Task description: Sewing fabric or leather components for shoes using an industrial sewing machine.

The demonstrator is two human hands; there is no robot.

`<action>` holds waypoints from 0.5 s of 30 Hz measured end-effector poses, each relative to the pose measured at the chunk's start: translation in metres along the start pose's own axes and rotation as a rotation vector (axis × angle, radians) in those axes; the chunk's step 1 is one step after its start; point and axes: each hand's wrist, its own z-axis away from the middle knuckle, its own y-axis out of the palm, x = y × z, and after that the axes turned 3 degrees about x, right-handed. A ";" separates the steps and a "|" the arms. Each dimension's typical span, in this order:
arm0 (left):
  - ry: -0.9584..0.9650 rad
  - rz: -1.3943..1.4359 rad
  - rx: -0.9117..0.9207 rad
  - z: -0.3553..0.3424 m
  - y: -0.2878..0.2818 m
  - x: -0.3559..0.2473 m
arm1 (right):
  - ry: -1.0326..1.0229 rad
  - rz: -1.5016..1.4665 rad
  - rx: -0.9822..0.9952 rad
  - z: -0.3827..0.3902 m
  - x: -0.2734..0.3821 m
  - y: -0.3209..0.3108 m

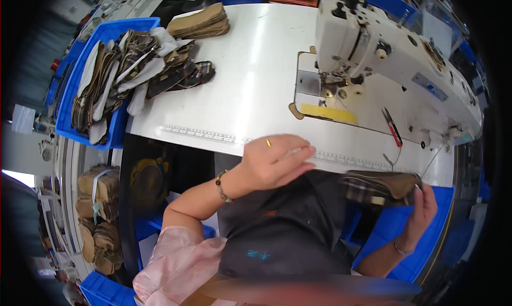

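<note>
My right hand (423, 212) pinches the right end of a dark plaid shoe upper (373, 187) with brown lining, just off the front edge of the white table. A thin thread runs from near this end up toward the sewing machine. My left hand (277, 162) hovers over the table's front edge, apart from the shoe upper. Its fingers are stretched out side by side, with nothing visible in them. Beyond my hands stands a white sewing machine (394, 66), its needle area above a metal plate. Red-handled snips (393, 128) lie on the table, right of that plate.
At the left, a blue bin (118, 136) overflows with plaid and brown pieces onto the white table (256, 55). Behind it sits a stack of brown pieces (200, 22). Tied brown bundles (100, 191) stand lower left. Another blue bin (426, 247) lies below my right hand.
</note>
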 end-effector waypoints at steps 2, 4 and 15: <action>-0.087 -0.184 0.003 0.004 -0.021 0.028 | 0.032 0.122 -0.245 0.024 -0.014 -0.066; -0.191 -0.390 0.015 0.008 -0.050 0.055 | 0.168 0.363 -0.288 0.051 -0.033 -0.147; -0.501 -1.257 0.030 0.018 -0.206 0.194 | 0.330 1.006 -0.331 0.023 -0.089 -0.174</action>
